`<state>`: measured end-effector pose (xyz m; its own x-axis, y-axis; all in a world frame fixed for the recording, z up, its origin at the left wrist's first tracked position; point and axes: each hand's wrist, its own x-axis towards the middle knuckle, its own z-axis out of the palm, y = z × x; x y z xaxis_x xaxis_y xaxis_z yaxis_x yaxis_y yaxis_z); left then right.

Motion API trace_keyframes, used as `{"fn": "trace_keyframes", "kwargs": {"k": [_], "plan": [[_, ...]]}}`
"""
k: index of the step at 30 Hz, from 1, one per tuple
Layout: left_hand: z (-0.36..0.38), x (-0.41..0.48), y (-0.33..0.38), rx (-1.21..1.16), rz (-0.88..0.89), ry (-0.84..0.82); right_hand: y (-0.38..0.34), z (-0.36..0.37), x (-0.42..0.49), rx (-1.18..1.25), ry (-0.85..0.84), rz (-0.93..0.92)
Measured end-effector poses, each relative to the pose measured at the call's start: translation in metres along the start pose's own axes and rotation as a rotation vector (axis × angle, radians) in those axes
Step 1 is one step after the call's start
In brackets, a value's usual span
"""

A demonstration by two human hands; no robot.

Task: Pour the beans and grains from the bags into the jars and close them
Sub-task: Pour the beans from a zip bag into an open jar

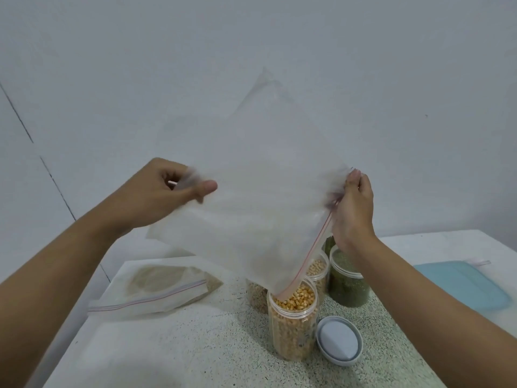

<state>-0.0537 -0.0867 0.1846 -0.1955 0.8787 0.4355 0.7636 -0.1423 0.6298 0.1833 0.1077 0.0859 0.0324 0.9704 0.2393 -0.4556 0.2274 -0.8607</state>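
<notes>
A clear zip bag with a red seal strip hangs upended in the air, looking nearly empty. My left hand pinches its left edge and my right hand grips its right corner by the seal. The bag's lowest corner dips into the mouth of an open clear jar of yellow corn kernels at the table's front middle. The jar is full almost to the rim. A round grey lid lies flat on the table just right of that jar.
Behind the corn jar stand a jar of green beans, a jar of pale beans and a jar of brownish grain. A zip bag holding brown grain lies at the left. A light blue pouch lies at the right on the speckled table.
</notes>
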Motion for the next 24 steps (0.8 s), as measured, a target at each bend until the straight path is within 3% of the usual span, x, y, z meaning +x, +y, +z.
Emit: {"fn": "trace_keyframes", "kwargs": {"k": [5,9,16,21,24], "plan": [[-0.007,-0.017,-0.039,0.098,-0.23,-0.219,0.005,-0.001,0.002,0.001,0.036,0.021],[-0.001,-0.031,-0.058,-0.028,-0.276,-0.135,0.009,0.001,0.003,-0.001,0.054,0.03],[0.005,-0.037,-0.064,0.034,-0.109,0.154,0.009,0.004,0.005,-0.043,0.044,0.027],[0.019,-0.027,-0.049,-0.253,-0.049,0.204,0.006,0.003,0.006,0.048,0.072,0.093],[0.031,-0.021,-0.047,-0.246,-0.025,0.105,0.008,0.004,0.005,0.023,0.06,0.074]]}}
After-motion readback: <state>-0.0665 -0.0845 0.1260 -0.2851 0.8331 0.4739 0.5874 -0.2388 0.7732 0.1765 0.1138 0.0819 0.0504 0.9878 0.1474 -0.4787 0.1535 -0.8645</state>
